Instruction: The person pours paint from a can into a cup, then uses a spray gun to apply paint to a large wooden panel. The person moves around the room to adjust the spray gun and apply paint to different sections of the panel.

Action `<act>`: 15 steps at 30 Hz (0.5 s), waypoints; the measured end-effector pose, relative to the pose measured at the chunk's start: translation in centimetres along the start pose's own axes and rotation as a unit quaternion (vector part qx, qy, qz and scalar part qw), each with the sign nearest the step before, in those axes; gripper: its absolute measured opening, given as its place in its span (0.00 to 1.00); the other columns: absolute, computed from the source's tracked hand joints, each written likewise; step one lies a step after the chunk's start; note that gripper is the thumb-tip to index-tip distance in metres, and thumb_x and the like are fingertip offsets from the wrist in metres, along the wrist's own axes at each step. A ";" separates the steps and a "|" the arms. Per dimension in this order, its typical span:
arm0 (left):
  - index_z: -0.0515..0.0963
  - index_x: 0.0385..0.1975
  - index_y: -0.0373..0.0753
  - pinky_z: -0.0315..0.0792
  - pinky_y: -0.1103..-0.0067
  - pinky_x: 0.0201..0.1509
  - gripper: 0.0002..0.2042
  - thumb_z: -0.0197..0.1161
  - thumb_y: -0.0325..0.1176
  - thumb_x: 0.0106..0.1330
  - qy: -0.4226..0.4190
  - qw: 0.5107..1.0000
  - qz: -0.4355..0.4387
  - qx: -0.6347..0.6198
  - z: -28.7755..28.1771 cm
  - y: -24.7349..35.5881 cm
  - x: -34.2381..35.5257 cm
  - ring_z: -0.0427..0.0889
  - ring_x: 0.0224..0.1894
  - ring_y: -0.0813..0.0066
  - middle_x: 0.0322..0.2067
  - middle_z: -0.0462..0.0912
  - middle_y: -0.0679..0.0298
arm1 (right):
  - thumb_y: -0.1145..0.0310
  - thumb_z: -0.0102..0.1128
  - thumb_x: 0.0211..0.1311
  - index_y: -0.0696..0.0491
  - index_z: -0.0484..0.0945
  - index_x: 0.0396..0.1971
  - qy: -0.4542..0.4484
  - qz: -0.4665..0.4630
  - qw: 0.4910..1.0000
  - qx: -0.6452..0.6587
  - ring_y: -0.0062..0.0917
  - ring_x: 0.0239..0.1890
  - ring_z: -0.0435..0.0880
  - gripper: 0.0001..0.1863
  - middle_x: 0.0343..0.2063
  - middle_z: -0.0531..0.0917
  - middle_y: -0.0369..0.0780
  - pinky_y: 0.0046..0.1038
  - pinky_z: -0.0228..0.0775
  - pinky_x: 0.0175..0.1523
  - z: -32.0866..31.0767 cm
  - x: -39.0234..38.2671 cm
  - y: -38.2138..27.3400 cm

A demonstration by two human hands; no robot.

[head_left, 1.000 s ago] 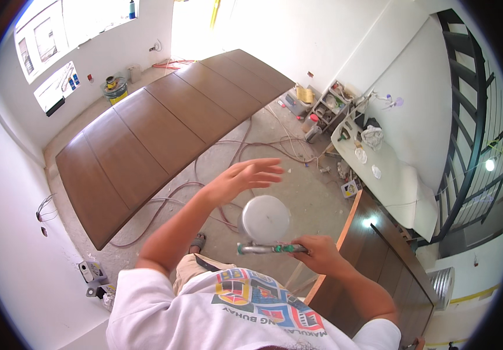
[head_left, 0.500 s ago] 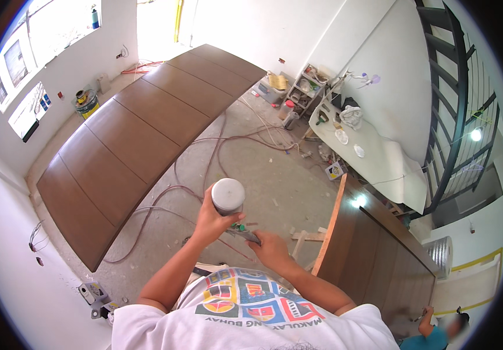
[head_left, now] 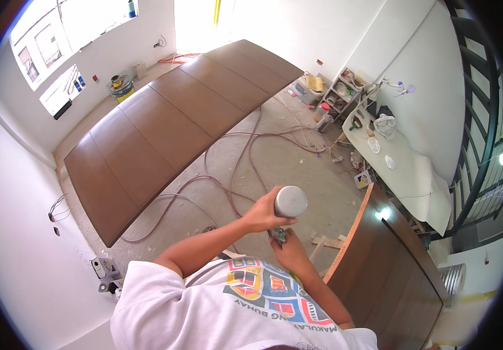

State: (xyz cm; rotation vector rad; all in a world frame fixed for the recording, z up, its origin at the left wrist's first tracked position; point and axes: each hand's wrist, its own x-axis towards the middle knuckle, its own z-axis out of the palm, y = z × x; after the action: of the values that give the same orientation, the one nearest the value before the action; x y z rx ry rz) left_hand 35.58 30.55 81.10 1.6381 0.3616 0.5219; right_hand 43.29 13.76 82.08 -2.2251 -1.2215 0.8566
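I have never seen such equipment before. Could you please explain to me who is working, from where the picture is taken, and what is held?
There is no machine: a person works with two bare hands. The picture comes from a wide fisheye camera on this person's head, looking down, so straight edges look bent.

The left grip holds a round whitish container. Just below, the right grip holds a grey metal tool with green parts, perhaps a spray gun, mostly hidden.

Beyond is a long brown grooved panel. On the right, a long whitish work surface bears a crumpled white bundle.
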 end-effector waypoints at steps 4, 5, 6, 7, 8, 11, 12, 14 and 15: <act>0.67 0.64 0.34 0.70 0.68 0.65 0.44 0.81 0.46 0.49 -0.046 0.998 0.011 -0.033 1.5 -0.6 0.6 0.79 0.59 0.61 0.54 0.80 0.51 | 0.61 0.65 0.66 0.61 0.74 0.56 0.090 -0.047 0.993 0.061 0.53 0.53 0.81 0.25 0.49 0.81 0.57 0.44 0.73 0.56 0.2 -0.6 0.5; 0.67 0.64 0.34 0.70 0.68 0.65 0.44 0.81 0.47 0.49 -0.052 0.998 0.008 -0.029 2.0 -0.7 0.9 0.79 0.59 0.61 0.54 0.80 0.51 | 0.62 0.66 0.66 0.62 0.73 0.56 0.127 -0.086 0.985 0.080 0.52 0.53 0.82 0.24 0.48 0.82 0.56 0.44 0.73 0.56 0.4 -0.6 1.3; 0.67 0.64 0.34 0.70 0.68 0.65 0.44 0.81 0.47 0.49 -0.059 0.998 0.005 -0.025 2.3 -0.8 1.3 0.79 0.60 0.60 0.55 0.80 0.51 | 0.63 0.65 0.66 0.61 0.74 0.57 0.114 -0.086 0.986 0.084 0.51 0.51 0.83 0.24 0.47 0.82 0.56 0.43 0.74 0.55 0.4 -0.4 1.9; 0.66 0.64 0.34 0.70 0.68 0.65 0.44 0.81 0.47 0.49 -0.067 0.998 0.001 -0.021 2.5 -1.0 1.6 0.78 0.60 0.60 0.55 0.80 0.50 | 0.63 0.64 0.66 0.60 0.74 0.58 0.102 -0.086 0.987 0.089 0.50 0.50 0.84 0.24 0.46 0.82 0.55 0.43 0.74 0.53 0.4 -0.2 2.3; 0.66 0.66 0.34 0.70 0.68 0.65 0.45 0.80 0.48 0.49 -0.087 0.996 0.008 -0.003 3.1 -0.8 2.2 0.78 0.60 0.60 0.57 0.79 0.50 | 0.63 0.63 0.66 0.59 0.74 0.59 0.098 -0.080 0.988 0.089 0.48 0.49 0.85 0.24 0.45 0.83 0.55 0.43 0.75 0.51 -0.1 -0.2 3.2; 0.62 0.69 0.33 0.70 0.69 0.65 0.48 0.80 0.50 0.51 -0.130 0.989 0.039 0.051 4.2 -0.6 4.2 0.77 0.62 0.58 0.62 0.76 0.48 | 0.68 0.60 0.67 0.59 0.73 0.60 0.052 0.055 0.961 0.265 0.38 0.36 0.89 0.23 0.37 0.85 0.50 0.38 0.79 0.42 0.5 -0.1 5.1; 0.61 0.70 0.33 0.70 0.69 0.66 0.49 0.79 0.51 0.52 -0.130 0.988 0.056 0.069 4.4 -1.1 5.0 0.77 0.62 0.58 0.63 0.74 0.47 | 0.69 0.59 0.67 0.59 0.72 0.61 0.066 0.063 0.959 0.269 0.35 0.32 0.89 0.23 0.34 0.85 0.48 0.37 0.79 0.39 0.5 0.1 5.3; 0.59 0.73 0.33 0.69 0.70 0.66 0.47 0.75 0.51 0.58 -0.111 0.991 0.015 0.078 5.0 -0.9 5.9 0.75 0.64 0.58 0.67 0.71 0.48 | 0.72 0.57 0.68 0.59 0.72 0.62 0.102 0.083 0.952 0.275 0.30 0.26 0.88 0.23 0.30 0.84 0.45 0.33 0.79 0.32 -0.4 1.2 5.8; 0.59 0.73 0.33 0.68 0.71 0.67 0.44 0.72 0.50 0.63 -0.089 0.992 -0.047 0.074 5.0 -0.4 5.9 0.75 0.65 0.58 0.68 0.70 0.48 | 0.72 0.57 0.68 0.59 0.71 0.63 0.127 0.091 0.950 0.270 0.30 0.25 0.88 0.24 0.29 0.84 0.45 0.33 0.79 0.31 -0.9 1.9 6.2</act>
State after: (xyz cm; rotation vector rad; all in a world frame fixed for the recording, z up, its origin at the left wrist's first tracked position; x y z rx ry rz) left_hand 43.21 29.42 81.08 1.7856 0.3501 0.2801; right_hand 48.27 12.20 78.08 -1.9316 -0.5765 0.8194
